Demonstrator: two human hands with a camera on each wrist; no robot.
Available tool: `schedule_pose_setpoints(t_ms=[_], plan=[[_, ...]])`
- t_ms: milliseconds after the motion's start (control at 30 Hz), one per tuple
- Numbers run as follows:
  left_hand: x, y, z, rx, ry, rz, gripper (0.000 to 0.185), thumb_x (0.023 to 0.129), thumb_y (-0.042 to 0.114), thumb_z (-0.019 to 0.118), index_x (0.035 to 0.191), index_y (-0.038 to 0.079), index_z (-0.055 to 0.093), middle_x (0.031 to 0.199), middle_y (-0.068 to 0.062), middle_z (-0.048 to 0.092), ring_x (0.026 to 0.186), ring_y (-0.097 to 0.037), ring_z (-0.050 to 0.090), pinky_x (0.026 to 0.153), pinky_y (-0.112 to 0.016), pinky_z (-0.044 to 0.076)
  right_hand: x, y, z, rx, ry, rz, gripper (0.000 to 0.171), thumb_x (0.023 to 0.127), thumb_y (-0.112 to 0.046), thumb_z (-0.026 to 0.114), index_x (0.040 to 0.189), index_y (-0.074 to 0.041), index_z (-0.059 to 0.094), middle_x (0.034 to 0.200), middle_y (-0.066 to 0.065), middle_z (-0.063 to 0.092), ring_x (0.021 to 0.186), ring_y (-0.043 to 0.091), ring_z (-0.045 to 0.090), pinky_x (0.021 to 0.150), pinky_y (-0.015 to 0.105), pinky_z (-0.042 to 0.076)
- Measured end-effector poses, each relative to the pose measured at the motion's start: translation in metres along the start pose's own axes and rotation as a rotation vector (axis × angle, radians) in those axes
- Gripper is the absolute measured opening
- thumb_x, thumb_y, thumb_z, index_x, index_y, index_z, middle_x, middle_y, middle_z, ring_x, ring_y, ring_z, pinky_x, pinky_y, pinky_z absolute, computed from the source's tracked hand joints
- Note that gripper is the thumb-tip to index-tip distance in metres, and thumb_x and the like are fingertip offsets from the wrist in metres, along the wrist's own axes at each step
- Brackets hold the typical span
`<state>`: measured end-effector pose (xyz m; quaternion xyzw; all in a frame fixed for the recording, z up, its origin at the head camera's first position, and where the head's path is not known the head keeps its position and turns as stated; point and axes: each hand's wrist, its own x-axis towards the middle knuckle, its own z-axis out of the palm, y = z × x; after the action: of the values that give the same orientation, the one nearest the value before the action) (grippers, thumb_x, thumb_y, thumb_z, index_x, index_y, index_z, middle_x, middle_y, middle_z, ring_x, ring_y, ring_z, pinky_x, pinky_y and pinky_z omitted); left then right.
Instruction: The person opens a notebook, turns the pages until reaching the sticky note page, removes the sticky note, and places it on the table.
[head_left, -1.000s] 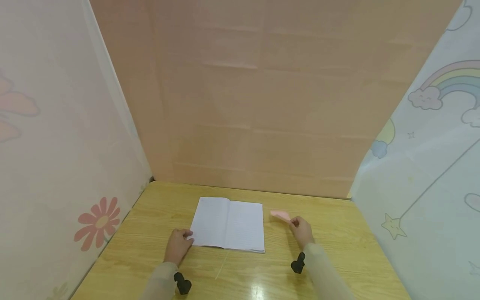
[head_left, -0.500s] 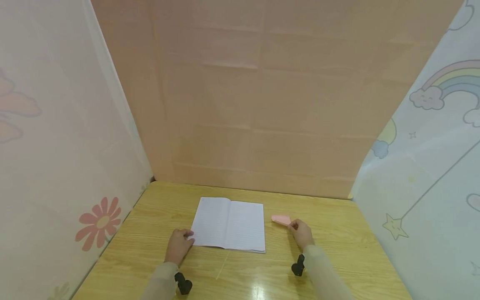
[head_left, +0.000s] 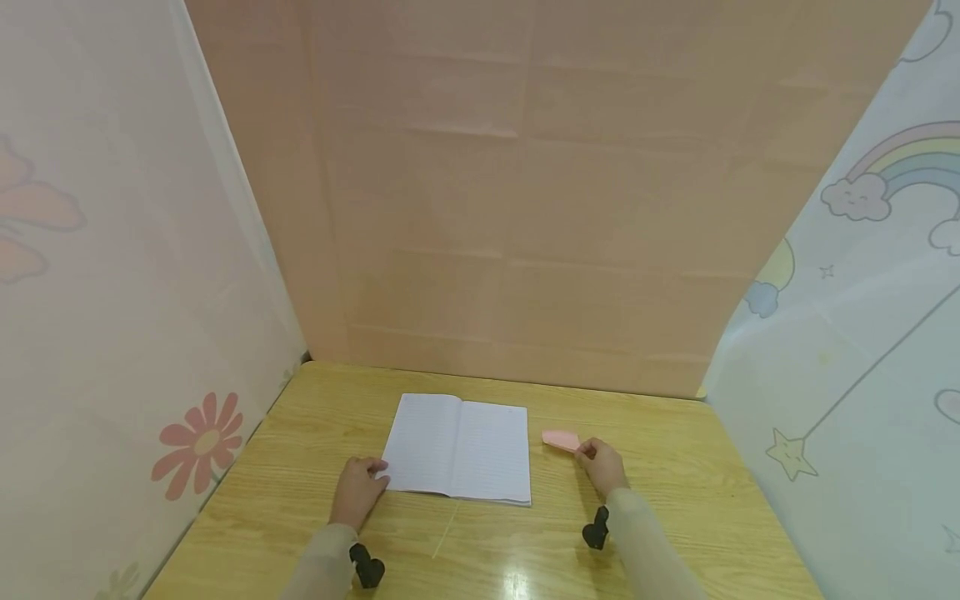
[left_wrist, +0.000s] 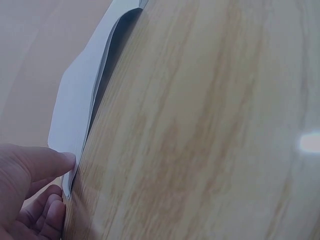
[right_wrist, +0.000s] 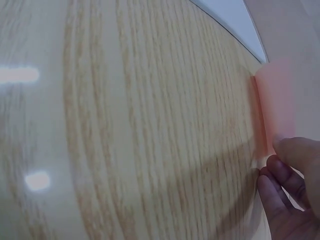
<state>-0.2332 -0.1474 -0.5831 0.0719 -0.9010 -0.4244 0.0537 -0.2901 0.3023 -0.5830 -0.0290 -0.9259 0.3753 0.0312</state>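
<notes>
An open notebook with lined white pages lies on the wooden table. At its near left corner is my left hand, pinching it; the left wrist view shows the thumb on the page and the other fingers curled at the edge. Right of the notebook, my right hand pinches a small pink sticky note by its near right corner. In the right wrist view the sticky note stands tilted up from the wood between thumb and fingers, apart from the notebook.
The table runs back to a brown paper-covered wall. White printed sheets rise on the left and right. Each wrist has a black device strapped on it. A thin pale line marks the wood below the notebook.
My right hand has lowered slightly toward me, and the pink sticky note has turned so that more of its face shows. The left hand and the notebook have stayed in place.
</notes>
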Motion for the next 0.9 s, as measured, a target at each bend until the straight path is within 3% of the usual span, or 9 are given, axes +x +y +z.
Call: schedule_pose_setpoints(t_ms=[333, 533, 900], plan=[[-0.0006, 0.0010, -0.0007, 0.007, 0.000, -0.007, 0.018, 0.083, 0.008, 0.070, 0.099, 0.001, 0.072, 0.100, -0.014, 0.060, 0.090, -0.024, 0.055, 0.082, -0.045, 0.049, 0.0006, 0.0011, 0.0001, 0.010, -0.007, -0.024, 0.004, 0.090, -0.011, 0.065, 0.089, -0.009, 0.063, 0.084, 0.002, 0.065, 0.077, 0.016, 0.055, 0.072, 0.034, 0.046], [-0.0001, 0.0023, -0.0015, 0.001, 0.002, -0.001, 0.018, 0.082, 0.007, 0.070, 0.099, 0.000, 0.072, 0.102, -0.017, 0.059, 0.092, -0.027, 0.057, 0.084, -0.047, 0.050, 0.0008, -0.0022, -0.0009, 0.003, -0.005, -0.025, 0.004, 0.089, -0.009, 0.067, 0.089, -0.008, 0.062, 0.090, 0.005, 0.067, 0.086, 0.021, 0.059, 0.078, 0.041, 0.049], [-0.0009, 0.0028, -0.0010, 0.001, 0.007, -0.001, 0.017, 0.081, 0.006, 0.071, 0.097, -0.001, 0.072, 0.101, -0.018, 0.059, 0.093, -0.028, 0.057, 0.084, -0.048, 0.049, -0.0014, -0.0022, -0.0023, -0.016, 0.008, -0.048, 0.014, 0.082, -0.007, 0.075, 0.089, -0.007, 0.062, 0.092, 0.006, 0.067, 0.091, 0.025, 0.062, 0.083, 0.046, 0.050]])
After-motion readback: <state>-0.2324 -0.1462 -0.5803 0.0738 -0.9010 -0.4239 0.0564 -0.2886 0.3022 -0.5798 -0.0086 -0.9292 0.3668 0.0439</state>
